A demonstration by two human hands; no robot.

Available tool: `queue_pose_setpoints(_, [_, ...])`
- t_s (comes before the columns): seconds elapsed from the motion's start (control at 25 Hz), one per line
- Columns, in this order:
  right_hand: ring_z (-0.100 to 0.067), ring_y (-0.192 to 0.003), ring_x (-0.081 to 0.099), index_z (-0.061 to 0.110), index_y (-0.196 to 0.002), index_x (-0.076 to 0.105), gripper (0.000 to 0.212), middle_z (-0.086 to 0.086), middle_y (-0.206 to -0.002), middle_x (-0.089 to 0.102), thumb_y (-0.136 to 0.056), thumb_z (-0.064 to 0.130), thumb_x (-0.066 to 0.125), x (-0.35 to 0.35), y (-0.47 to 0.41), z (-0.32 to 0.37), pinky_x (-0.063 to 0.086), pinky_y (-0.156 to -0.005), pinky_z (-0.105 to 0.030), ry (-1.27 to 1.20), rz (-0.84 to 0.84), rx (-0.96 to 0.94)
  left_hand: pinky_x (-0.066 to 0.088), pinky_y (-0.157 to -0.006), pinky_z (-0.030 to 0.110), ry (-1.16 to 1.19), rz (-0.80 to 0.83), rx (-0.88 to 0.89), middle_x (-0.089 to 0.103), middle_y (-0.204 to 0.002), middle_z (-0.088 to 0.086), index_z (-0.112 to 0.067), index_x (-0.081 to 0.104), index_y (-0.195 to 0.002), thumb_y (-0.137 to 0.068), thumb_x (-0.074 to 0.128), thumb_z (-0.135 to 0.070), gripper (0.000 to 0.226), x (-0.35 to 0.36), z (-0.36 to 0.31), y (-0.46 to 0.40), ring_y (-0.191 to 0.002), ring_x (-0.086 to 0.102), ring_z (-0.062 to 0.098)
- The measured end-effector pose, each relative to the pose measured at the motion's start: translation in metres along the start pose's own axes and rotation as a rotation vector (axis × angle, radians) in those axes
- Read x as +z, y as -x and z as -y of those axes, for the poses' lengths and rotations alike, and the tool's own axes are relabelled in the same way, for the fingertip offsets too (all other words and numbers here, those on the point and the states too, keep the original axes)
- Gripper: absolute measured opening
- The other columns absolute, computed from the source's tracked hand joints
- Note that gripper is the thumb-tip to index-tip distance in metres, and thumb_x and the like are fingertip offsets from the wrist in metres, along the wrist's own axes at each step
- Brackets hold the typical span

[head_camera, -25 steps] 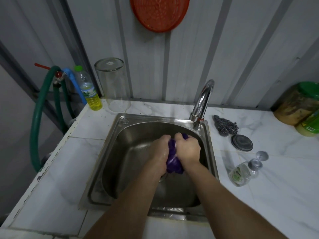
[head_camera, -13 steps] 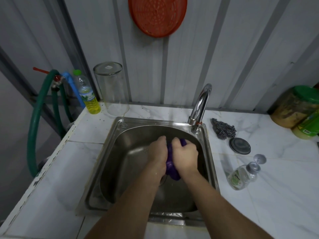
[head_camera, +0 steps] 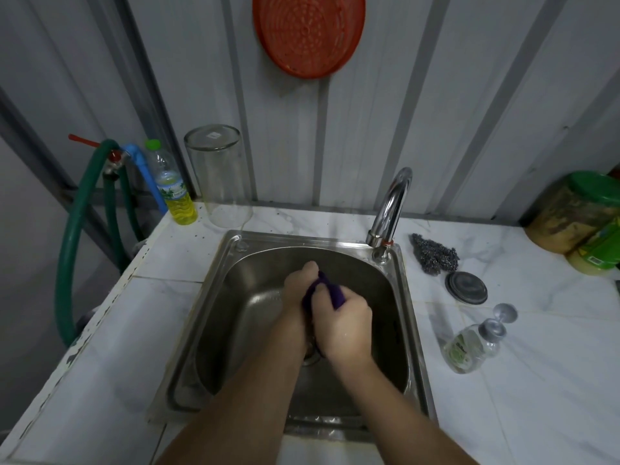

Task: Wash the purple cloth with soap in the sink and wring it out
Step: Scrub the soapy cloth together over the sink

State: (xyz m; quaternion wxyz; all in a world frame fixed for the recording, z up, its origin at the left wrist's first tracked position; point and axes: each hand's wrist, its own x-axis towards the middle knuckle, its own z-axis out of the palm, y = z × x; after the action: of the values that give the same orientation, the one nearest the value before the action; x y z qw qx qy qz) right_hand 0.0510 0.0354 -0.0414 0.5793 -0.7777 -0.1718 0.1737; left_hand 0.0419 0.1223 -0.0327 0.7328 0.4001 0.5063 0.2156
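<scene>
The purple cloth (head_camera: 330,292) is bunched up between both my hands over the steel sink (head_camera: 214,317). My left hand (head_camera: 298,290) grips its left side with the knuckles up. Pressed against it, my right hand (head_camera: 345,325) is closed around the cloth's right side, and most of the cloth is hidden inside the two fists. A small clear soap bottle (head_camera: 469,344) lies on its side on the counter right of the sink, its cap (head_camera: 506,312) lying off beside it. No water runs from the chrome tap (head_camera: 391,209).
A steel-wool scrubber (head_camera: 434,253) and a dark round lid (head_camera: 466,287) lie right of the tap. A tall clear glass jar (head_camera: 219,177) and a bottle of yellow liquid (head_camera: 172,193) stand at the back left. Green hoses (head_camera: 72,250) hang off the left edge. Green-lidded jars (head_camera: 577,213) sit far right.
Both hands have sunk lower into the basin while twisting the cloth; the right hand has rolled over the top, so less purple shows. The view has tilted down a little.
</scene>
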Motion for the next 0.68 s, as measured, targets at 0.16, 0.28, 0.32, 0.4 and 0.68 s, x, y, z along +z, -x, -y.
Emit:
queue_pose_setpoints(0.16, [-0.021, -0.068, 0.069, 0.020, -0.070, 0.068, 0.032, -0.001, -0.064, 0.070, -0.088, 0.044, 0.057, -0.014, -0.045, -0.001, 0.057, -0.068, -0.032, 0.078, -0.037, 0.184, 0.062, -0.073, 0.041, -0.017, 0.097, -0.111, 0.075, -0.076, 0.013, -0.009, 0.071, -0.085, -0.093, 0.060, -0.040, 0.034, 0.001, 0.017, 0.017, -0.070, 0.073, 0.028])
queue_pose_setpoints(0.28, [-0.032, -0.082, 0.073, 0.013, -0.090, 0.071, 0.031, -0.011, -0.080, 0.075, -0.092, 0.043, 0.063, -0.021, -0.062, -0.019, 0.059, -0.086, -0.046, -0.077, 0.077, 0.373, 0.064, -0.071, 0.051, 0.091, 0.184, -0.183, 0.082, -0.088, 0.012, -0.017, 0.070, -0.108, -0.088, 0.064, -0.056, 0.044, -0.007, 0.017, 0.018, -0.081, 0.079, 0.033])
queue_pose_setpoints(0.32, [-0.033, -0.085, 0.075, 0.012, -0.099, 0.070, 0.036, -0.012, -0.087, 0.077, -0.092, 0.047, 0.066, -0.024, -0.061, -0.022, 0.059, -0.089, -0.049, -0.202, 0.097, 0.448, 0.064, -0.066, 0.051, 0.139, 0.193, -0.196, 0.082, -0.084, 0.010, -0.019, 0.068, -0.108, -0.086, 0.064, -0.060, 0.047, -0.012, 0.014, 0.019, -0.078, 0.079, 0.034])
queue_pose_setpoints(0.4, [-0.035, -0.086, 0.077, 0.012, -0.109, 0.067, 0.041, -0.012, -0.093, 0.078, -0.090, 0.048, 0.072, -0.033, -0.058, -0.024, 0.060, -0.089, -0.055, -0.435, 0.098, 0.512, 0.064, -0.070, 0.053, 0.143, 0.168, -0.183, 0.081, -0.083, 0.010, -0.020, 0.067, -0.107, -0.085, 0.064, -0.062, 0.047, -0.021, 0.011, 0.013, -0.077, 0.079, 0.035])
queue_pose_setpoints(0.68, [-0.007, -0.051, 0.058, 0.023, -0.067, 0.064, 0.042, 0.006, -0.055, 0.062, -0.081, 0.062, 0.072, -0.012, 0.014, 0.000, 0.047, -0.049, -0.028, -0.059, 0.187, -0.342, 0.055, -0.088, 0.040, 0.056, -0.018, -0.102, 0.070, -0.091, 0.018, 0.000, 0.068, -0.105, -0.097, 0.051, -0.055, 0.059, -0.012, 0.001, 0.000, -0.086, 0.069, 0.031])
